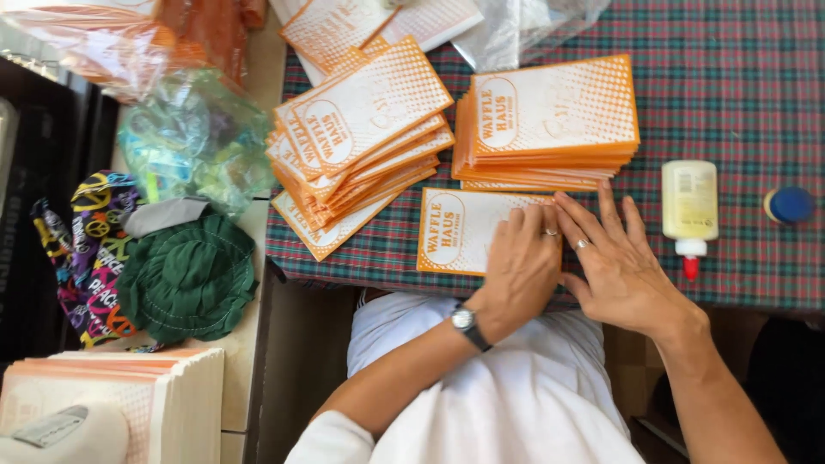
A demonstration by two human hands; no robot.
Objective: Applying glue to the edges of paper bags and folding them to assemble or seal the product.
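Landmark: the single flat paper bag (464,230), orange-and-white, lying on the plaid table (739,86) at its near edge.

Your left hand (518,268) lies flat on the right end of that bag, fingers together and extended, palm down; watch on the wrist. Your right hand (616,262) lies just right of the left, fingers spread, fingertips at the bag's right edge, palm on the cloth. Neither hand pinches anything; both press flat.

Directly beyond the bag: a squared stack of the same bags (550,120). Beyond and left of the bag: a second stack, fanned and slipping (361,142).

Right of the bag, past your right hand: a white glue bottle (689,206) lying on its side, red tip pointing toward you; contents not visible. Further right, a blue cap (789,204).

Far left of the bag, off the table: a clear plastic bag (193,137) holding green and blue items, kind not discernible; nearer you than it, a green cloth hat (189,279).
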